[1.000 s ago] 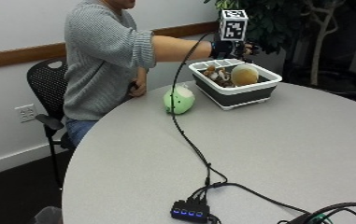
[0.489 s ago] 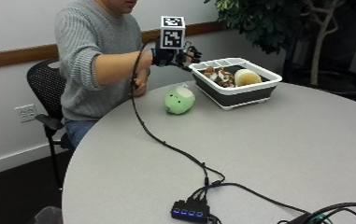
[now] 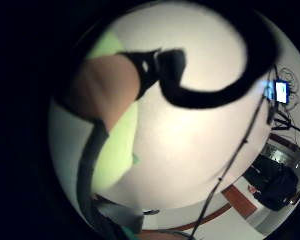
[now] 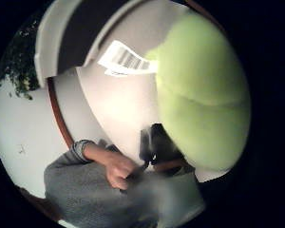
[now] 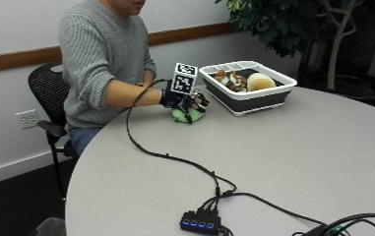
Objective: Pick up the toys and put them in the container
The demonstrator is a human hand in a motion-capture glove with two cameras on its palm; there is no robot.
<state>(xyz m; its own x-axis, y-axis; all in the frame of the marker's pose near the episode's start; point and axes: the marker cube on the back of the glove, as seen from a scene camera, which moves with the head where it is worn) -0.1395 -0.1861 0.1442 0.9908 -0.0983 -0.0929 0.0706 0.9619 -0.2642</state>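
Now the gloved right hand [image 5: 184, 102] sits directly atop the green toy [image 5: 188, 116] at frame centre, fingers curling down around it; the container [image 5: 247, 101] stands just to its right, toward upper right.

green plush toy [image 4: 204, 99] fills much of view, close to palm, resting on table [image 4: 118, 109]. white barcode tag [image 4: 125, 59] lies on table beside toy. container [image 4: 80, 28] wall just beyond tag. person's bare hand [image 4: 116, 168] and grey sleeve [image 4: 80, 190] at table edge.
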